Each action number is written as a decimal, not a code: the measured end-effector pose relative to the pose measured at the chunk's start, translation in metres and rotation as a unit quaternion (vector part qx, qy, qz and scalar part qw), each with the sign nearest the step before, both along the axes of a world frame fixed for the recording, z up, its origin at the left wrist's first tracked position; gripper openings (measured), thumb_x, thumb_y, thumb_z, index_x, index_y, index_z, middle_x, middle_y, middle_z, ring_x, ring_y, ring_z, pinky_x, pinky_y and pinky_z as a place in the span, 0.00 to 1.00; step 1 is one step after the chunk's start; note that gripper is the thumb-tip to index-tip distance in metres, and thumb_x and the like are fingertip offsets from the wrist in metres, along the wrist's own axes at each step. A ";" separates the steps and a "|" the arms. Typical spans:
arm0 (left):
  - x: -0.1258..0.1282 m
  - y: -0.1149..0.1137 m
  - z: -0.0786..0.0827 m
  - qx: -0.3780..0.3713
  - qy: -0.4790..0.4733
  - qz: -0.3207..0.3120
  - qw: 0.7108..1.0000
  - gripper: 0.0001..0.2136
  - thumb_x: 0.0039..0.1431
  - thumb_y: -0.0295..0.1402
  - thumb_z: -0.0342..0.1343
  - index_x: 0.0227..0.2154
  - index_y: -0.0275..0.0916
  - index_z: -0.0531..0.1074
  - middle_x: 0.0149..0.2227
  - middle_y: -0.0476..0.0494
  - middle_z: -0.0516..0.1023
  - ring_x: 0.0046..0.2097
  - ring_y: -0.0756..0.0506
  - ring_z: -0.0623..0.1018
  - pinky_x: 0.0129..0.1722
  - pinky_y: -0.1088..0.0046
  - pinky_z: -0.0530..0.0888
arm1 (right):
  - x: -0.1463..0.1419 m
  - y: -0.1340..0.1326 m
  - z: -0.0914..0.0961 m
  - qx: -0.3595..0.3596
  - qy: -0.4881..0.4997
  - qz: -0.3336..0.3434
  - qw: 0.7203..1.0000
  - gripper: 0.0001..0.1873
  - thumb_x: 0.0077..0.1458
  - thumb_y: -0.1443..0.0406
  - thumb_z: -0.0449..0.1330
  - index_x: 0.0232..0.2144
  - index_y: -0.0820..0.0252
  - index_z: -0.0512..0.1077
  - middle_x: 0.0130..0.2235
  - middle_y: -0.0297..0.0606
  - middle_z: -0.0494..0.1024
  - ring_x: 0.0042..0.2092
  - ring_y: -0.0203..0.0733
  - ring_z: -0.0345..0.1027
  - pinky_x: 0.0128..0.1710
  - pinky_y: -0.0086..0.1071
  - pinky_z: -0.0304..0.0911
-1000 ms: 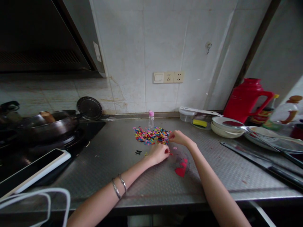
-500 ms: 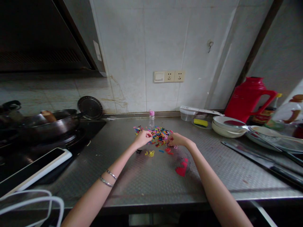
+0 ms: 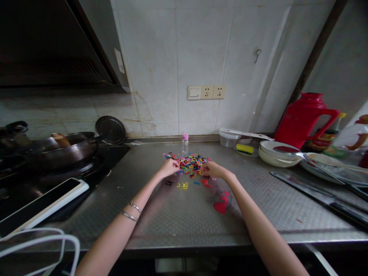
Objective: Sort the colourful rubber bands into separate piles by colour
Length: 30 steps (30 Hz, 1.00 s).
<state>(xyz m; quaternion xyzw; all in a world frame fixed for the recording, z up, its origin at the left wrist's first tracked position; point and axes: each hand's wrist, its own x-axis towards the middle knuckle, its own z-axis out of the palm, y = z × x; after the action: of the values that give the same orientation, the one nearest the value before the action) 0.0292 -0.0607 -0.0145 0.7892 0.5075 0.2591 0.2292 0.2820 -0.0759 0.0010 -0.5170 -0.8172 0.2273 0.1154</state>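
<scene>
A heap of small coloured rubber bands [image 3: 189, 163] lies on the steel counter [image 3: 178, 214]. My left hand [image 3: 169, 168] rests at the heap's left edge, fingers curled in a pinch; what they hold is too small to see. My right hand [image 3: 212, 169] is at the heap's right edge, fingers also pinched together. Small sorted groups lie in front of the heap: black bands [image 3: 169, 183], yellow bands [image 3: 183, 186], a blue band [image 3: 196, 183] and red bands [image 3: 205, 182]. A clear bag with red marks [image 3: 221, 205] lies by my right forearm. A small bottle with a pink cap [image 3: 184, 143] stands behind the heap.
A wok [image 3: 57, 147] sits on the stove at left, with a phone [image 3: 37, 207] and a white cable [image 3: 43, 245] nearer me. At right are stacked plates [image 3: 276, 155], a red thermos jug [image 3: 304, 119], a plastic tub [image 3: 230, 138] and a long knife [image 3: 316, 195].
My left hand went from the bands near my right hand to the heap's left edge. Small yellow, blue and red groups now show in front of the heap. My right hand barely moved.
</scene>
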 end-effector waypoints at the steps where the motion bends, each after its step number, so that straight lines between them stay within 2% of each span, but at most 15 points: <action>1: -0.001 0.000 0.001 -0.001 0.000 0.002 1.000 0.11 0.45 0.32 0.52 0.28 0.31 0.75 0.27 0.42 0.77 0.28 0.49 0.73 0.29 0.76 0.66 | 0.004 -0.001 0.003 -0.015 0.007 -0.004 1.000 0.06 0.43 0.71 0.55 0.26 0.64 0.72 0.21 0.32 0.70 0.21 0.29 0.60 0.19 0.20 0.54; 7: -0.005 -0.001 0.006 -0.009 0.008 0.009 1.000 0.10 0.44 0.31 0.53 0.27 0.30 0.75 0.26 0.41 0.76 0.27 0.49 0.72 0.28 0.76 0.66 | 0.036 -0.003 0.013 -0.128 0.010 -0.060 0.990 0.06 0.41 0.69 0.56 0.25 0.64 0.73 0.20 0.34 0.71 0.20 0.29 0.61 0.20 0.22 0.59; 9: -0.003 -0.003 0.006 -0.010 0.004 0.002 1.000 0.10 0.44 0.30 0.53 0.27 0.30 0.75 0.27 0.41 0.77 0.28 0.49 0.72 0.29 0.76 0.66 | 0.040 -0.004 0.014 -0.167 -0.004 -0.079 0.983 0.05 0.39 0.68 0.58 0.23 0.64 0.73 0.19 0.33 0.71 0.19 0.29 0.61 0.20 0.23 0.60; 11: 0.002 -0.007 0.005 -0.008 -0.001 -0.014 1.000 0.10 0.45 0.31 0.53 0.27 0.30 0.75 0.27 0.42 0.77 0.28 0.49 0.72 0.29 0.77 0.66 | 0.039 -0.005 0.014 -0.174 -0.004 -0.078 0.982 0.06 0.38 0.67 0.58 0.23 0.64 0.73 0.20 0.34 0.72 0.20 0.29 0.61 0.20 0.23 0.60; 16: 0.029 -0.021 0.006 0.004 0.026 -0.105 0.994 0.11 0.47 0.33 0.54 0.31 0.33 0.76 0.26 0.45 0.76 0.27 0.51 0.70 0.27 0.78 0.64 | 0.026 -0.005 0.017 -0.090 0.023 -0.015 0.996 0.09 0.41 0.69 0.54 0.26 0.63 0.73 0.22 0.34 0.72 0.21 0.29 0.62 0.20 0.21 0.58; 19: 0.047 -0.029 0.008 0.002 0.058 -0.135 0.989 0.12 0.47 0.33 0.54 0.33 0.35 0.76 0.26 0.46 0.76 0.26 0.52 0.69 0.26 0.79 0.62 | 0.019 -0.006 0.019 -0.036 0.014 -0.009 0.999 0.11 0.41 0.69 0.53 0.28 0.64 0.73 0.22 0.34 0.71 0.21 0.29 0.60 0.19 0.21 0.55; 25: 0.060 -0.037 0.008 0.048 0.131 -0.086 0.986 0.10 0.47 0.33 0.53 0.31 0.39 0.76 0.28 0.47 0.76 0.29 0.50 0.71 0.28 0.78 0.62 | 0.011 -0.007 0.021 0.067 -0.030 -0.006 0.997 0.12 0.42 0.68 0.54 0.28 0.64 0.75 0.21 0.34 0.71 0.23 0.30 0.58 0.22 0.22 0.51; 30: 0.055 -0.037 0.010 0.055 0.146 -0.049 0.987 0.10 0.48 0.32 0.51 0.30 0.38 0.76 0.28 0.46 0.76 0.29 0.49 0.72 0.30 0.78 0.63 | 0.009 -0.004 0.016 0.088 -0.037 -0.010 0.995 0.13 0.42 0.68 0.53 0.29 0.64 0.76 0.23 0.34 0.72 0.25 0.31 0.58 0.23 0.23 0.50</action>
<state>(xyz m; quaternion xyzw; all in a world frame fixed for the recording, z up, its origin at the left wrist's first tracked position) 0.0843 -0.0975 -0.0048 0.8539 0.4811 0.1570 0.1212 0.2913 -0.0796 0.0171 -0.5212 -0.8324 0.1342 0.1319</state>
